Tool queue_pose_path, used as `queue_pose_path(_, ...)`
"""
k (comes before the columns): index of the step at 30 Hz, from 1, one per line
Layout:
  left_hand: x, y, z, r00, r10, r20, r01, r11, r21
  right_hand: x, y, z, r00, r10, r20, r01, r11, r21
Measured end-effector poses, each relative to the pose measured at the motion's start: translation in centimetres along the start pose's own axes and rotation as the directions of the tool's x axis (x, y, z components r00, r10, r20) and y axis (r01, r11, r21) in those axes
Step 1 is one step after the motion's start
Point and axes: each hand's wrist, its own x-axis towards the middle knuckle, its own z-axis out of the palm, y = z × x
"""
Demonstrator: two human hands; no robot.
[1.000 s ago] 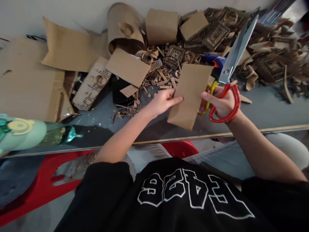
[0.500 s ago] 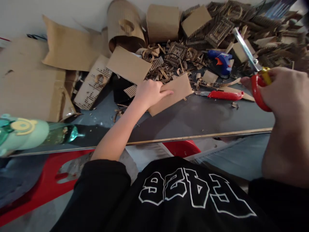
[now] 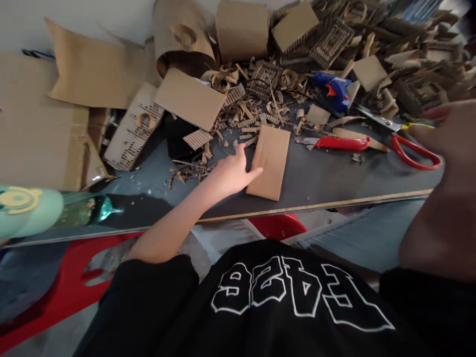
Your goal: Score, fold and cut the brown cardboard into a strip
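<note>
My left hand (image 3: 236, 171) lies beside a small rectangular piece of cardboard (image 3: 270, 161) on the dark table. Its thumb reaches over the cardboard's left edge, with the index finger stretched apart from it, so the hand looks open. Scissors (image 3: 403, 136) with red and yellow handles rest on the table at the right, blades slightly apart. Blurred by motion, my right hand (image 3: 448, 124) is just behind the handles. It appears open and off the scissors, though its fingers show only in part. A red-handled knife (image 3: 342, 143) lies between the cardboard and the scissors.
A blue glue gun (image 3: 333, 91) sits among cardboard scraps (image 3: 241, 111). Cardboard tubes (image 3: 242, 32) and a ruler-printed strip (image 3: 136, 126) stand behind. A green bottle (image 3: 33, 210) lies at the left, near the table's front edge (image 3: 316, 206).
The cardboard has turned from slanting to nearly upright in view and come nearer. My right hand has lowered the scissors from the air onto the table. My left hand has shifted nearer and loosened.
</note>
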Motion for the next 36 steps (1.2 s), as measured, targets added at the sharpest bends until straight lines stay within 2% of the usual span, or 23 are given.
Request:
queue_pose_path(1, -0.6, 0.1, -0.8, 1.0, -0.002, -0.015, 0.003, 0.997, 0.082, -0.8, -2.3, -1.5, 1.0, 0.014, -0.004, -0.013, 0.999, 0.049)
queue_pose_path(2, -0.9, 0.0, -1.6, 0.999, 0.023, -0.032, -0.019, 0.991, 0.133, -1.5, -4.6, -2.8, 0.994, -0.109, 0.03, 0.104, 0.985, 0.135)
queue_pose_path(3, -0.7, -0.1, -2.5, 0.997, 0.08, -0.024, -0.075, 0.986, 0.147, -2.2, -6.7, -3.7, 0.973, -0.228, 0.017, 0.217, 0.945, 0.246)
queue_pose_path(4, -0.2, -0.3, -3.3, 0.987, 0.16, 0.012, -0.16, 0.979, 0.129, -2.7, -8.4, -4.2, 0.938, -0.346, 0.012, 0.324, 0.889, 0.323)
queue_pose_path(5, 0.7, -0.7, -3.9, 0.962, 0.264, 0.063, -0.269, 0.959, 0.086, -3.0, -9.9, -4.4, 0.906, -0.421, 0.041, 0.382, 0.857, 0.346)
queue_pose_path(6, 1.9, -1.1, -4.2, 0.92, 0.374, 0.116, -0.38, 0.924, 0.035, -3.3, -10.9, -4.3, 0.888, -0.455, 0.068, 0.408, 0.846, 0.343)
queue_pose_path(8, 4.4, -1.9, -4.0, 0.824, 0.536, 0.182, -0.537, 0.842, -0.05, -3.4, -12.0, -3.7, 0.879, -0.466, 0.105, 0.42, 0.858, 0.297)
queue_pose_path(9, 5.6, -2.3, -3.5, 0.79, 0.578, 0.206, -0.577, 0.814, -0.068, -3.3, -12.2, -3.4, 0.88, -0.463, 0.106, 0.423, 0.865, 0.269)
queue_pose_path(11, 6.9, -2.6, -2.1, 0.757, 0.608, 0.24, -0.619, 0.784, -0.031, -3.3, -12.1, -3.1, 0.877, -0.471, 0.091, 0.441, 0.866, 0.234)
queue_pose_path(13, 6.9, -2.6, -0.6, 0.763, 0.6, 0.242, -0.629, 0.775, 0.061, -3.4, -11.7, -3.3, 0.877, -0.471, 0.095, 0.443, 0.869, 0.221)
queue_pose_path(16, 5.0, -2.2, 1.0, 0.82, 0.54, 0.188, -0.571, 0.792, 0.216, -3.5, -11.0, -3.9, 0.914, -0.396, 0.091, 0.37, 0.904, 0.213)
queue_pose_path(19, 3.7, -1.9, 1.2, 0.864, 0.493, 0.107, -0.501, 0.813, 0.298, -3.7, -10.7, -4.3, 0.96, -0.279, -0.007, 0.273, 0.934, 0.229)
queue_pose_path(21, 4.2, -1.8, 0.5, 0.859, 0.506, 0.08, -0.505, 0.808, 0.303, -3.8, -10.9, -4.3, 0.959, -0.272, -0.083, 0.284, 0.925, 0.251)
queue_pose_path(23, 5.6, -1.4, -0.4, 0.834, 0.541, 0.111, -0.549, 0.788, 0.278, -4.1, -11.5, -4.1, 0.917, -0.375, -0.138, 0.4, 0.87, 0.289)
queue_pose_path(25, 7.3, -0.9, -0.9, 0.797, 0.568, 0.206, -0.604, 0.76, 0.241, -4.5, -12.4, -3.9, 0.847, -0.505, -0.165, 0.53, 0.786, 0.318)
queue_pose_path(28, 8.7, -0.2, -0.5, 0.77, 0.558, 0.311, -0.632, 0.735, 0.246, -5.1, -13.5, -3.5, 0.779, -0.6, -0.18, 0.624, 0.715, 0.315)
queue_pose_path(30, 8.6, -0.1, 0.2, 0.777, 0.554, 0.299, -0.625, 0.734, 0.266, -5.5, -13.9, -3.2, 0.755, -0.623, -0.203, 0.652, 0.683, 0.328)
queue_pose_path(33, 7.5, -0.7, 0.9, 0.806, 0.556, 0.204, -0.593, 0.755, 0.28, -6.1, -14.2, -3.3, 0.718, -0.646, -0.257, 0.693, 0.635, 0.34)
queue_pose_path(36, 6.6, -1.8, 1.2, 0.824, 0.55, 0.134, -0.564, 0.778, 0.276, -6.1, -14.9, -4.1, 0.698, -0.654, -0.293, 0.716, 0.632, 0.296)
